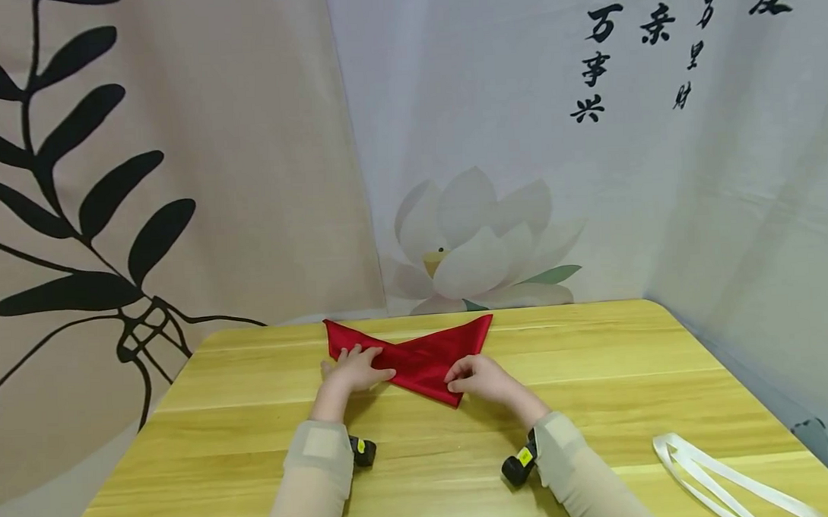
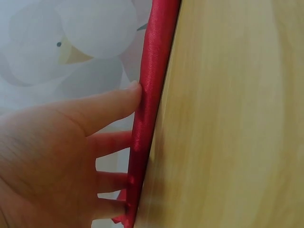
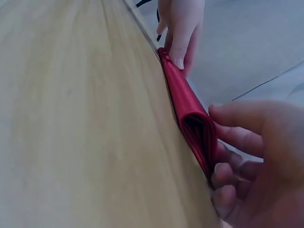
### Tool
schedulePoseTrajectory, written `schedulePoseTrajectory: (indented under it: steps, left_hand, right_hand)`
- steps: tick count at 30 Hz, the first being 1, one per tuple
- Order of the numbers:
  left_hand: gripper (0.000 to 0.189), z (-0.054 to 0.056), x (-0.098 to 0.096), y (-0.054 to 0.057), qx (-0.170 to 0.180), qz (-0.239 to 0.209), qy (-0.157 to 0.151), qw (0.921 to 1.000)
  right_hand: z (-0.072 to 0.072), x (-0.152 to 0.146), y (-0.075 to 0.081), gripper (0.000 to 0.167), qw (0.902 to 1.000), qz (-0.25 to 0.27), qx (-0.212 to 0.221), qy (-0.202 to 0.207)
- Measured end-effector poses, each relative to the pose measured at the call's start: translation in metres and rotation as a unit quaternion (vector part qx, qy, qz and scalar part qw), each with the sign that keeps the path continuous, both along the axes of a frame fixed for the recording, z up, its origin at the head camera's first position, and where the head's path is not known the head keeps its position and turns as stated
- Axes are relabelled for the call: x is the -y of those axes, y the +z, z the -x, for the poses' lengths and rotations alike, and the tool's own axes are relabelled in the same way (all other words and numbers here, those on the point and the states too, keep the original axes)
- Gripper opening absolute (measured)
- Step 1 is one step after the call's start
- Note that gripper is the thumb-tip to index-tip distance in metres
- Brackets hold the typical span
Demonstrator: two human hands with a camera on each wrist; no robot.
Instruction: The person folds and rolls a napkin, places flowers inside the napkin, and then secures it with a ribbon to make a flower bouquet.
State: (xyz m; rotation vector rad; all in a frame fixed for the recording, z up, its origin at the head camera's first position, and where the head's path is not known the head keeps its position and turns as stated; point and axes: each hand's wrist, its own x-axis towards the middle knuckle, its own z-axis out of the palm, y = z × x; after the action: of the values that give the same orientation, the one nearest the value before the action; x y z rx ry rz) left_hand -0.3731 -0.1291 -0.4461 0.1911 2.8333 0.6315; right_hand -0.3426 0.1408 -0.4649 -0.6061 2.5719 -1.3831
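A folded red satin scarf (image 1: 424,365) lies near the table's far edge, two pointed ends spread to the upper left and upper right. My left hand (image 1: 356,369) rests on its left part with fingers extended; in the left wrist view, the thumb of the left hand (image 2: 52,142) touches the scarf (image 2: 149,95). At the lower right part, my right hand (image 1: 483,378) pinches the edge with bent fingers. The right wrist view has the right hand (image 3: 266,156) beside the looped, layered end of the scarf (image 3: 187,102), its thumb at the top of the fold.
A white ribbon-like strap (image 1: 723,476) lies looped on the wooden table (image 1: 435,471) at the right front. Behind the table hangs a printed cloth backdrop (image 1: 259,142). Each wrist wears a small black camera, such as the right one (image 1: 519,468).
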Motion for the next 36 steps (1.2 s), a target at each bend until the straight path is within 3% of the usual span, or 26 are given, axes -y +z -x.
schedulePoseTrajectory:
  steps: [9,19,25,36]
  left_hand:
    - [0.066,0.0011,0.0022,-0.0014,-0.001,0.005,-0.005,1.0000]
    - [0.066,0.0001,0.0029,-0.0009,0.000,0.003,-0.005,1.0000]
    - [0.065,-0.0029,0.0033,0.0000,0.000,0.007,-0.004,1.0000]
    - [0.067,-0.0028,-0.0005,0.0006,-0.008,0.019,-0.005,0.9998]
  right_hand:
    - [0.0023,-0.0022,-0.0041,0.020,0.9974,-0.062,-0.017,-0.031]
    - [-0.0026,-0.0023,0.0010,0.044,0.9905,-0.119,-0.064,0.025]
    - [-0.0041,-0.0013,0.0018,0.041,0.9872,-0.136,-0.081,0.024]
    - [-0.0046,-0.0010,0.0029,0.022,0.9850,-0.134,-0.107,0.020]
